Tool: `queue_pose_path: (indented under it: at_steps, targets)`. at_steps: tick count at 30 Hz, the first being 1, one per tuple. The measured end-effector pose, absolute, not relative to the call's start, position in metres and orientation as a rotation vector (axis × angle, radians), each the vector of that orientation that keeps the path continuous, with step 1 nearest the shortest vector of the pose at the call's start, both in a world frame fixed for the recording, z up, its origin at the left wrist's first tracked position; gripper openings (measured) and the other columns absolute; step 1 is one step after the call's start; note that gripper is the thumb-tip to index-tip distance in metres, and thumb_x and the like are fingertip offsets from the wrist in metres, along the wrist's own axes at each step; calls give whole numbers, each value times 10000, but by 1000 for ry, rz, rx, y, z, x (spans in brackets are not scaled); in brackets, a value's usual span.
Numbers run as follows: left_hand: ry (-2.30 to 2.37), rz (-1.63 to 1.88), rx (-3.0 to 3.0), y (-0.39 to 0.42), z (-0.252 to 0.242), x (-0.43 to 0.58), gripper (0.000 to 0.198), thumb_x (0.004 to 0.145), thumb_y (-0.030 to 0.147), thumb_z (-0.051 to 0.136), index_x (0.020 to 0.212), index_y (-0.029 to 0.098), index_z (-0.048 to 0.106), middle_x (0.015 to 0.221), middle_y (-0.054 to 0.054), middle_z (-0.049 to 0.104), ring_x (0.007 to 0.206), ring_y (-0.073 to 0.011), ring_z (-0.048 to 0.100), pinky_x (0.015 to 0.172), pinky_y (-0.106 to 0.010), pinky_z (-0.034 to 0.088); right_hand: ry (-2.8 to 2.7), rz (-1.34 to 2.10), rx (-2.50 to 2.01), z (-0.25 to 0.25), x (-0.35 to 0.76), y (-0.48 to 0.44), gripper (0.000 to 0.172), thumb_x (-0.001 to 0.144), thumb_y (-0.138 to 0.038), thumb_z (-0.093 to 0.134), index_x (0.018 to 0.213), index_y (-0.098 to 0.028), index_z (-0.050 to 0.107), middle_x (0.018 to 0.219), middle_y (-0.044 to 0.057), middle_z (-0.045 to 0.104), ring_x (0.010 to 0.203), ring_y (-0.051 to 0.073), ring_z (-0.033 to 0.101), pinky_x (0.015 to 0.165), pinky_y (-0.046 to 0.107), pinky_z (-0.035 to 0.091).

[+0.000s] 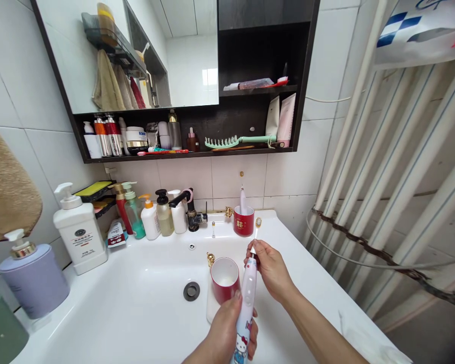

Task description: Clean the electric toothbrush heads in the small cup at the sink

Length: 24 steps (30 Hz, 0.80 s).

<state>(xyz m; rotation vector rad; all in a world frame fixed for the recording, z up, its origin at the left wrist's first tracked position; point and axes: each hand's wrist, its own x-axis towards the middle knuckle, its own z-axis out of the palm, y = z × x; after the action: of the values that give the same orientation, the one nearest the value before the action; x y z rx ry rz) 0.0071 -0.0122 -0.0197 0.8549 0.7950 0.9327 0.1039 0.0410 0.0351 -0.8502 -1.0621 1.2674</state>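
Located in the lower middle of the frame, slightly right of centre, above the white sink: toothbrush handle, pale pink, with a printed cartoon cat near the bottom edge. To judge from the look, rather light but solid, made of stiff plastic, smooth and glossy, so perhaps slippery with wet fingers. Best to take hold around the thick body, as done here with the left hand: clamped on the lower half, thumb along the left side, fingers wrapped behind and showing at the right edge. Just above, nearly in line, white brush head, probably very light, stiff in the neck but more delicate at the bristles. Better to pinch low, away from the bristles, as done with the right hand: closed on the base between thumb and fingertips, with a short piece of shaft visible below. Left forearm at the bottom edge, pointed upward; right forearm slanted from the lower right toward the centre. Both hands near each other, yet not clearly touching. Just left of the toothbrush handle, behind the left thumb, red cup with open mouth upward.
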Motion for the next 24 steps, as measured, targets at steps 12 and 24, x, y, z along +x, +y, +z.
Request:
queue_pose_path:
  at_steps: [12, 24]
  targets:
    - [815, 936, 841, -14, -18, 8, 488, 560, 607, 330, 634, 131, 415, 345, 42, 412, 240, -62, 361, 293, -185, 219, -1094, 1256, -864, 36, 103, 41, 265, 636, -420, 432, 582, -161, 443, 477, -37, 450, 425, 71, 429, 446, 200, 343]
    - [816, 945, 842, -15, -14, 9, 482, 549, 604, 347, 630, 134, 414, 350, 41, 416, 242, -59, 362, 291, -180, 220, -1136, 1232, -902, 35, 103, 39, 269, 642, -412, 428, 573, -153, 453, 490, -29, 464, 440, 68, 427, 446, 189, 334]
